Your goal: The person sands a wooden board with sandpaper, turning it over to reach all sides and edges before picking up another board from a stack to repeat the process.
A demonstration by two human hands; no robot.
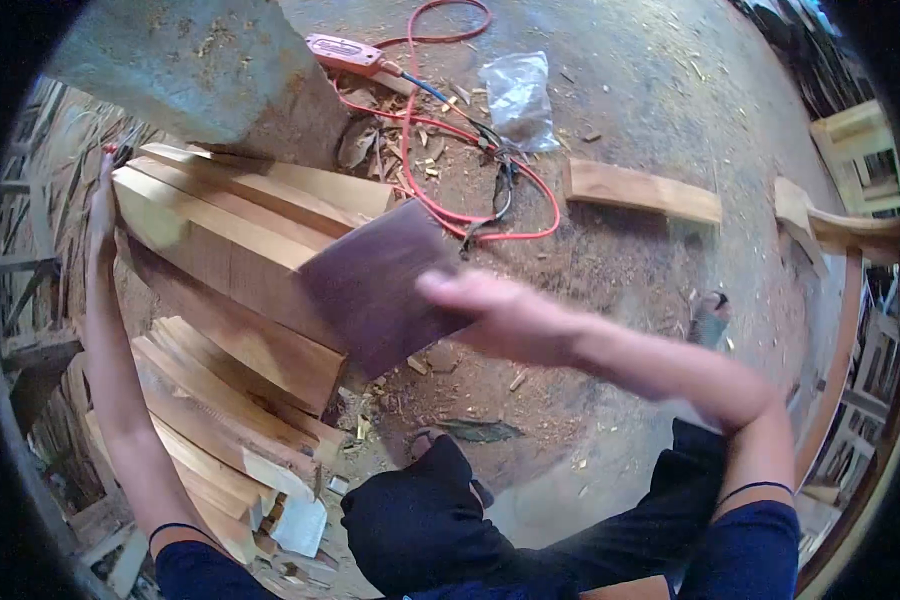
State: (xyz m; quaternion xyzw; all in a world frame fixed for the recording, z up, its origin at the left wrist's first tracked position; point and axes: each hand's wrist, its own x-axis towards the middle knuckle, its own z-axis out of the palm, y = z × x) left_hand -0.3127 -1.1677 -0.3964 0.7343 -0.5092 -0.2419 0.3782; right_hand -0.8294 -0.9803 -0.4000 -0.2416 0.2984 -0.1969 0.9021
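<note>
My right hand grips the near edge of a flat, dark purplish-brown sheet, its thumb on top; the hand is blurred by motion. The sheet is tilted at the right end of a stack of thick wooden pieces. At the far left end of that stack is my left hand, with the arm stretched out. Its fingers are small and mostly hidden, so their hold cannot be made out.
Curved boards are piled below the stack. A concrete block stands behind it. On the floor are an orange power strip with a looping cord, a plastic bag, a wooden plank and wood chips. Wooden frames stand at right.
</note>
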